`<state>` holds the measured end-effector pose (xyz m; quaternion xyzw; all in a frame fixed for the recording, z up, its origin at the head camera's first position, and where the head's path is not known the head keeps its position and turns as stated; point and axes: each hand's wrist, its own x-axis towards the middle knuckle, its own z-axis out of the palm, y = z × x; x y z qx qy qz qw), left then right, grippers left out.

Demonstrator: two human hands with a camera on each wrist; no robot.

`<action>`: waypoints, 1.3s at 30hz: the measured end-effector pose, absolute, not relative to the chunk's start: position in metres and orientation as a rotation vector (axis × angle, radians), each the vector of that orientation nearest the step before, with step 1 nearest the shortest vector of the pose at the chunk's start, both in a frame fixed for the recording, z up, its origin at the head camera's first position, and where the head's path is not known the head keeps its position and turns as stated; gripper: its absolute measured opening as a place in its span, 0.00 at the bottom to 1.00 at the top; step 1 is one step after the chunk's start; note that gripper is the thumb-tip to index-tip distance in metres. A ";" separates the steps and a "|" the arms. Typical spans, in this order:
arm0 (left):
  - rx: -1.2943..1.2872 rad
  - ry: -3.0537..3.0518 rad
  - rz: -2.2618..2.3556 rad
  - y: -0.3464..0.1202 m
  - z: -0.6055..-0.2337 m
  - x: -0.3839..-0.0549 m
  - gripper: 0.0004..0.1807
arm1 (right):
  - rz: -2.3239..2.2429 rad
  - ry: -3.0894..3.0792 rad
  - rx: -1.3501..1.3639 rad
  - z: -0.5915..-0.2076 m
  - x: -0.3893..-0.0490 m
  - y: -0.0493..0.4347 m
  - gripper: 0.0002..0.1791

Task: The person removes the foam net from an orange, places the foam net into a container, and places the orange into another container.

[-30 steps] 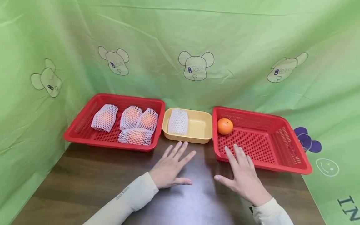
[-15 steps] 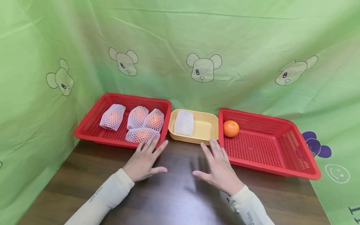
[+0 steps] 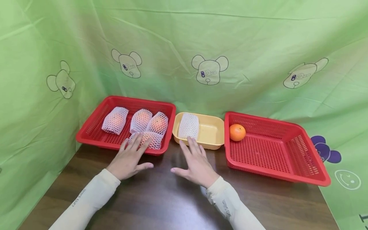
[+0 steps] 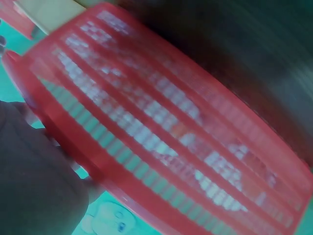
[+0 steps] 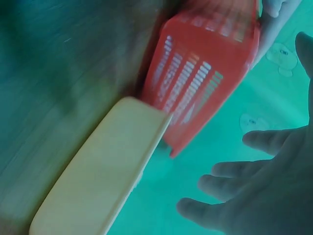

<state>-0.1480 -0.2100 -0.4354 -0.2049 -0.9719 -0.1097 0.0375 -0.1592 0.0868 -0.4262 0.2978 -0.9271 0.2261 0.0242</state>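
Observation:
My left hand (image 3: 126, 161), fingers spread, hovers at the front rim of the left red basket (image 3: 96, 142). Its fingertips overlap a net-wrapped orange fruit (image 3: 153, 140) in the head view; contact cannot be told. Several fruits in white foam nets, such as the leftmost wrapped fruit (image 3: 115, 120), lie in that basket. In front of the yellow tray (image 3: 211, 131) is my right hand (image 3: 197, 165), its fingers spread and holding nothing. White foam net sleeves (image 3: 188, 126) lie in the tray's left half. The right wrist view shows the right hand (image 5: 264, 191) apart from the tray's side (image 5: 98, 166).
A bare orange (image 3: 237, 132) sits in the left corner of the right red basket (image 3: 264, 156). The tray stands between both baskets on a dark wooden table (image 3: 161, 204). A green printed curtain (image 3: 166, 57) hangs behind and at the sides.
Both hands have moved left; the left hand now reaches the left basket's front, the right hand the tray's front. The head view has shifted slightly. The fruits and containers stay in place.

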 end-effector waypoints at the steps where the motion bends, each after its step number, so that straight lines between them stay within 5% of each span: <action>1: -0.616 -2.977 -0.334 -0.215 -0.436 -0.149 0.54 | 0.702 -2.874 0.925 -0.427 -0.162 0.081 0.58; 16: -0.436 -3.002 -0.368 -0.279 -0.429 -0.160 0.48 | 0.655 -3.032 0.743 -0.426 -0.194 0.004 0.62; 28: -0.428 -3.088 -0.452 -0.285 -0.419 -0.166 0.47 | 0.478 -3.033 0.585 -0.438 -0.196 -0.021 0.61; 39: -0.156 -3.387 -0.309 -0.316 -0.357 -0.257 0.49 | 0.418 -3.073 0.548 -0.435 -0.198 -0.021 0.61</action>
